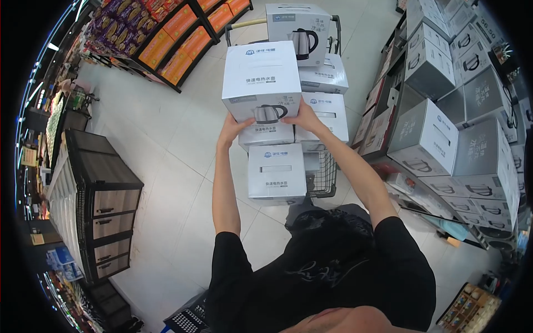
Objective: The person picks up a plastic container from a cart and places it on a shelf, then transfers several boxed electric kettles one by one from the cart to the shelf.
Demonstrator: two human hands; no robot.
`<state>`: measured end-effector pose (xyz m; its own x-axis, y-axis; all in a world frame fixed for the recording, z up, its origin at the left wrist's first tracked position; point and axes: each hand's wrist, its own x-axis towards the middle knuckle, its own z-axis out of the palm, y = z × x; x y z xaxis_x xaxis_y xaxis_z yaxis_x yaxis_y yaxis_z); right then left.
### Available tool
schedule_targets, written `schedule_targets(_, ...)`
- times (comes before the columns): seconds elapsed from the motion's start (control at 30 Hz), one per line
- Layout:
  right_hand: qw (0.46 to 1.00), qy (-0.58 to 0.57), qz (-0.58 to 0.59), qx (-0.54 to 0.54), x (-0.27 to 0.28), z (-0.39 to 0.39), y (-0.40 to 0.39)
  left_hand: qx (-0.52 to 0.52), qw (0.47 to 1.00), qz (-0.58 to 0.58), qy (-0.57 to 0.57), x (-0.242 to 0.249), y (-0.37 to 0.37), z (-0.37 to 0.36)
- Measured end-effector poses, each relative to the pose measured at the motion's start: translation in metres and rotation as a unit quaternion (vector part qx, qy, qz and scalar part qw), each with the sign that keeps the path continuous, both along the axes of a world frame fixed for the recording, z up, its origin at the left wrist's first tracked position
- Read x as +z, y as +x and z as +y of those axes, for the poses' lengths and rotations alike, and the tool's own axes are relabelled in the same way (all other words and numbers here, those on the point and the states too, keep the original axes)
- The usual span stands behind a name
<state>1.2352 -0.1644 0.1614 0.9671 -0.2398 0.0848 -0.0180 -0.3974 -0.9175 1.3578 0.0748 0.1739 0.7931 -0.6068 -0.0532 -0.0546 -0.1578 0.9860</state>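
Observation:
Between my two hands is a white kettle box (261, 66) with a kettle picture on its front. My left hand (235, 129) grips its lower left corner, and my right hand (307, 117) its lower right side. Fingers of both hands go partly out of sight at the box. Under and around it, more kettle boxes are piled on a shopping cart (331, 186): one box (276, 172) at the near end, another box (327, 114) at the right. A grey-sided box (298, 33) stands upright at the far end, by the cart's handle (247, 23).
On the right, shelves hold stacked kettle boxes (425, 141). A rack (180, 47) with orange cartons and purple packets stands at the upper left. Further left is a dark-framed display counter (114, 191) with drawers. Pale floor tiles (172, 161) lie between it and the cart.

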Motion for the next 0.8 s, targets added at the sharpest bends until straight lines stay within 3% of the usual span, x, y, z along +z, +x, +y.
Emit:
schedule_targets(0.27,0.998,-0.059,-0.029,0.020,-0.013,-0.004,0.003,-0.016,1.000,-0.006,0.015,0.001,0.003,0.001)
schedule_targets(0.8,0.995,-0.064,-0.057,0.056,0.000,-0.001,-0.014,0.013,1.000,-0.026,0.007,0.005,-0.028,0.012)
